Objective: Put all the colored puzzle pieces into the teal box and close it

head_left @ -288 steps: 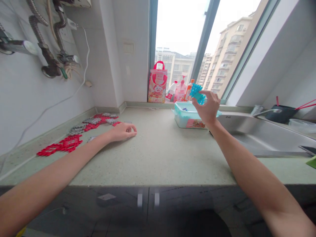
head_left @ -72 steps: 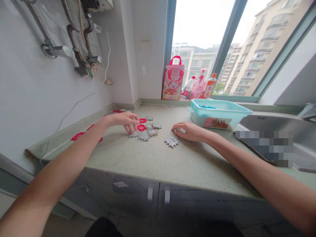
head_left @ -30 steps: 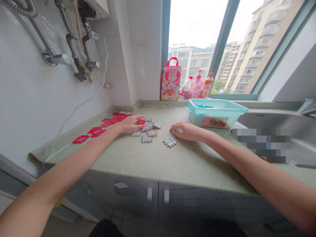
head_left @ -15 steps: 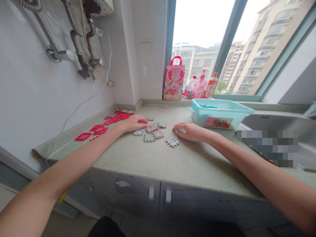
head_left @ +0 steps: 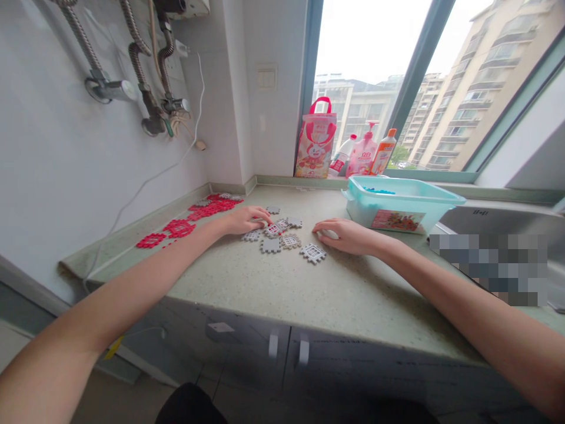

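My left hand (head_left: 248, 219) reaches over the counter with its fingers bent around a red tile, mostly hidden, with a bit of red showing at the fingertips. Right by those fingers lies a small heap of toothed grey plastic tiles: a window-pattern tile (head_left: 274, 229) with red showing through it, a solid tile (head_left: 271, 246) and a lattice tile (head_left: 291, 241). My right hand (head_left: 346, 235) rests on its side on the counter, fingers curved, thumb apart, holding nothing. Just left of it sits another grey window tile (head_left: 313, 253).
Several red tiles (head_left: 179, 228) lie along the wall at the left. A turquoise plastic tub (head_left: 362, 207) holding blue pieces stands behind my right hand, beside the steel sink (head_left: 507, 221). A pink bag (head_left: 315, 147) and bottles (head_left: 362, 154) line the windowsill.
The view has shifted slightly. My left fingers have come a little to the right, closer to the grey window tile, and the red piece under them shows less. My right hand stays about where it was.
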Motion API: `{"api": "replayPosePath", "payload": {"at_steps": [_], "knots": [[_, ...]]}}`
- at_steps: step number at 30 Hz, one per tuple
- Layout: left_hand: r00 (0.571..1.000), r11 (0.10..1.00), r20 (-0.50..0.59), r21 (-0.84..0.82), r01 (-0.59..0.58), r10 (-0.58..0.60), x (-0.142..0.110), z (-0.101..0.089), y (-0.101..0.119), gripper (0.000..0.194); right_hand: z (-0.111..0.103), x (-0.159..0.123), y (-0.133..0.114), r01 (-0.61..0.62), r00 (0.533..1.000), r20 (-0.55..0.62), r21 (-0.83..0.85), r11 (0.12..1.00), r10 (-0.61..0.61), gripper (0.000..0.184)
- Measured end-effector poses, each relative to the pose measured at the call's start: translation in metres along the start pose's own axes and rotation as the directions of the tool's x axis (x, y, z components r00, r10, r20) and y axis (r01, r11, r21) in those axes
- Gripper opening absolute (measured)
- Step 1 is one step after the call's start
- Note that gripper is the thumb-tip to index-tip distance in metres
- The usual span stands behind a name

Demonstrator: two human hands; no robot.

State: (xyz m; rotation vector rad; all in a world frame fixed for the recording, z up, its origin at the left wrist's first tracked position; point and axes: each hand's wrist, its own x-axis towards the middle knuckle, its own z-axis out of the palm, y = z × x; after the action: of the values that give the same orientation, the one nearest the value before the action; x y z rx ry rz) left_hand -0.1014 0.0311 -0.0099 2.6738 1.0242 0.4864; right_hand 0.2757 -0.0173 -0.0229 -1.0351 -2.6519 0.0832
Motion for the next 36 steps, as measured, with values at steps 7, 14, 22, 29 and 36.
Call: {"api": "replayPosePath", "payload": {"at_steps": [7, 14, 22, 29, 36], "knots": [[0.942, 0.908, -0.055, 0.25, 0.335, -0.332, -0.006, -0.023, -0.002, 0.043, 0.0, 0.0, 0.001, 0.013, 1.0, -0.002, 0.003, 1.0, -0.013, 0.031], [0.737, 0.601, -0.174, 0.472, 0.645, -0.653, -0.02, -0.049, -0.024, 0.04, 0.001, 0.0, 0.001, 0.015, 1.0, -0.008, -0.003, 1.0, -0.015, 0.03], [0.578, 0.436, -0.356, 0.406, 0.804, -0.735, -0.045, -0.06, -0.084, 0.053, 0.001, -0.001, 0.0, 0.015, 1.0, -0.023, 0.017, 1.0, -0.015, 0.03], [0.573, 0.468, -0.426, 0.332, 0.819, -0.7, -0.057, -0.06, -0.104, 0.058, -0.001, 0.0, -0.002, -0.006, 1.0, -0.007, 0.013, 1.0, 0.006, 0.03], [0.579, 0.477, -0.491, 0.328, 0.815, -0.651, -0.053, -0.064, -0.089, 0.053, -0.004, 0.0, -0.007, -0.032, 0.999, 0.017, -0.001, 0.999, 0.032, 0.031]]}}
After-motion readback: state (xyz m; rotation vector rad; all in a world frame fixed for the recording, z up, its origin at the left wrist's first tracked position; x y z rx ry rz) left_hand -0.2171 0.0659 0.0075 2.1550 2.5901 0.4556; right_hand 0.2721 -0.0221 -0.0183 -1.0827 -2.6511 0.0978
